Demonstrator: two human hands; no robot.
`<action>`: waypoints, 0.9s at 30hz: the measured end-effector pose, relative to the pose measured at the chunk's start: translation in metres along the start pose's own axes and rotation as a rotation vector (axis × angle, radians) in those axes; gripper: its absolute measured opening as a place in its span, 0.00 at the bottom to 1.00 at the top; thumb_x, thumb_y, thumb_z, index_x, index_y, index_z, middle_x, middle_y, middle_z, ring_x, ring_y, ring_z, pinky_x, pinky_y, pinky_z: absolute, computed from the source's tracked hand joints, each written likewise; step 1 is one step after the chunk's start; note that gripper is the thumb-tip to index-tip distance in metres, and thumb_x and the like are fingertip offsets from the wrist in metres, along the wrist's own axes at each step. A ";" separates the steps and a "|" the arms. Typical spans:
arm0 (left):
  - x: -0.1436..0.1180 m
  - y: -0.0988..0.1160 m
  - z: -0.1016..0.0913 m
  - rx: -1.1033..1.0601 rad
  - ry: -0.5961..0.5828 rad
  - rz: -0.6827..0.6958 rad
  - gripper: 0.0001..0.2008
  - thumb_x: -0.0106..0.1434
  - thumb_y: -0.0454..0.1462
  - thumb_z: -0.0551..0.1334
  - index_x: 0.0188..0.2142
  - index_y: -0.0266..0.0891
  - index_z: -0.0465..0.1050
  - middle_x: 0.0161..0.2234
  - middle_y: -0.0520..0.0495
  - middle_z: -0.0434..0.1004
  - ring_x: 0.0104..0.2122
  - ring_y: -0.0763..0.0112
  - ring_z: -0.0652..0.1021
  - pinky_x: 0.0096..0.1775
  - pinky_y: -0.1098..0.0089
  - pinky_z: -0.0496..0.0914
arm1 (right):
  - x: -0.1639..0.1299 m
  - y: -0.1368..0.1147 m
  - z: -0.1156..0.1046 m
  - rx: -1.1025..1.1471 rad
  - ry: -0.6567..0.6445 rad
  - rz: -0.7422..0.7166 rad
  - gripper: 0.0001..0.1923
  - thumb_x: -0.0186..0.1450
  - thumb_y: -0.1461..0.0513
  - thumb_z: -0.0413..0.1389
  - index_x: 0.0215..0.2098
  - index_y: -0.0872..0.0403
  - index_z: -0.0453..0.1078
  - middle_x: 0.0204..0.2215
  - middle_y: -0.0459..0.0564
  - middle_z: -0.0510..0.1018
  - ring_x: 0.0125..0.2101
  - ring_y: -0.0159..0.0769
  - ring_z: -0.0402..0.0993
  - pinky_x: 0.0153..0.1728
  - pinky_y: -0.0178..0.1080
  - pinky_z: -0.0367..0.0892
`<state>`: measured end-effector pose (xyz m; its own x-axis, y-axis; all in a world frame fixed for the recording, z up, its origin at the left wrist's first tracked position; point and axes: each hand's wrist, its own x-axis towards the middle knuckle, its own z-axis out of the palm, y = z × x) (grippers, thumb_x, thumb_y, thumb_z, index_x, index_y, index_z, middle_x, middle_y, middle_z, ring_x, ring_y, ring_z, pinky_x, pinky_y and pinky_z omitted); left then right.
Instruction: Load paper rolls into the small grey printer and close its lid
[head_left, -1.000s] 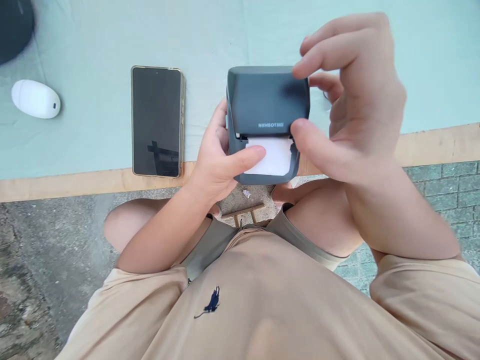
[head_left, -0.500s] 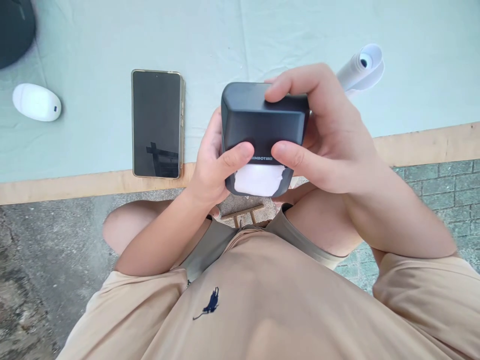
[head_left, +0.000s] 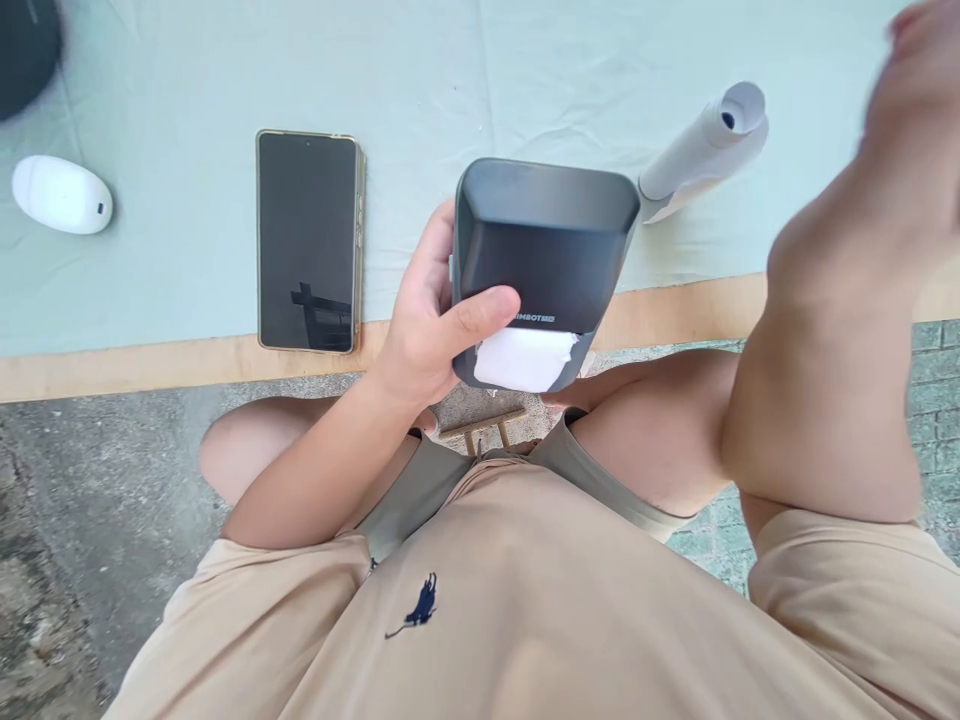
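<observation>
The printer (head_left: 544,260) is being held by the left hand (head_left: 427,320) alone, just above the table's near edge (head_left: 150,365) and over the person's lap. The fingers are being wrapped round the printer's left side and the thumb (head_left: 480,310) is being pressed across its front, just beside the white paper (head_left: 525,360) that is being shown at the slot. The right hand (head_left: 911,70) is being seen only as a blur at the upper right corner, well apart from the printer; whether it is spread or curled cannot be told, and nothing is being seen in it.

A slip is being judged the chief risk: the printer is being carried from one side only, tilted toward the person, so a loosened thumb could let it be dropped onto the knees or the paved ground below. The paper is being left close under the thumb, so it could be creased, smudged or dragged askew if the grip is being shifted downward. A lid not fully latched could be sprung open by the one-sided squeeze, though the latch is not being shown.

The paper roll (head_left: 701,150) is being left lying on the cloth (head_left: 187,70) beyond the printer and could be rolled by a knock. The phone (head_left: 307,240) is being left with its near end at the wooden edge, where it could be swept off by a passing forearm.
</observation>
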<state>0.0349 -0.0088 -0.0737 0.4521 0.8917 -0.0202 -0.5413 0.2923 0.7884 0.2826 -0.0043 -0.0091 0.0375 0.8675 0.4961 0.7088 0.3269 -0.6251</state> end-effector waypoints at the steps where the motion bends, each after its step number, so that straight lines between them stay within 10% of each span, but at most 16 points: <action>1: 0.000 0.000 0.000 -0.013 0.004 0.005 0.22 0.58 0.43 0.69 0.51 0.47 0.70 0.49 0.46 0.78 0.64 0.48 0.68 0.58 0.53 0.74 | 0.001 0.009 0.001 -0.153 0.028 -0.068 0.25 0.72 0.47 0.43 0.62 0.43 0.67 0.60 0.40 0.70 0.65 0.49 0.63 0.68 0.50 0.56; 7: -0.001 0.005 0.001 0.006 -0.009 -0.038 0.22 0.57 0.42 0.68 0.51 0.49 0.69 0.51 0.47 0.79 0.67 0.43 0.64 0.60 0.48 0.71 | 0.001 0.020 0.018 -0.510 -0.403 0.144 0.34 0.66 0.58 0.52 0.70 0.48 0.55 0.66 0.53 0.64 0.69 0.61 0.54 0.66 0.68 0.54; 15: 0.006 0.008 0.004 -0.053 0.035 -0.025 0.19 0.57 0.47 0.69 0.46 0.44 0.73 0.43 0.46 0.80 0.69 0.49 0.61 0.65 0.53 0.69 | -0.009 -0.023 0.008 -0.165 -0.001 -0.046 0.23 0.68 0.47 0.46 0.56 0.43 0.69 0.53 0.44 0.74 0.56 0.47 0.70 0.57 0.50 0.66; 21: 0.007 0.020 0.015 -0.066 0.160 -0.130 0.19 0.72 0.47 0.50 0.39 0.41 0.75 0.46 0.47 0.80 0.71 0.58 0.58 0.66 0.58 0.67 | -0.009 -0.045 0.037 -0.025 -0.178 -0.403 0.17 0.64 0.54 0.52 0.49 0.50 0.69 0.46 0.52 0.76 0.49 0.43 0.73 0.49 0.50 0.73; 27: 0.003 0.016 0.011 -0.028 0.304 -0.147 0.18 0.71 0.49 0.52 0.39 0.41 0.74 0.47 0.46 0.80 0.71 0.53 0.56 0.70 0.54 0.61 | -0.005 -0.054 0.046 -0.041 -0.238 -0.396 0.17 0.67 0.53 0.50 0.48 0.53 0.69 0.46 0.55 0.74 0.48 0.40 0.73 0.51 0.48 0.70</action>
<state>0.0355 -0.0052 -0.0550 0.2973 0.9003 -0.3180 -0.5072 0.4311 0.7462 0.2123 -0.0091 -0.0055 -0.4014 0.7423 0.5365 0.6631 0.6396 -0.3889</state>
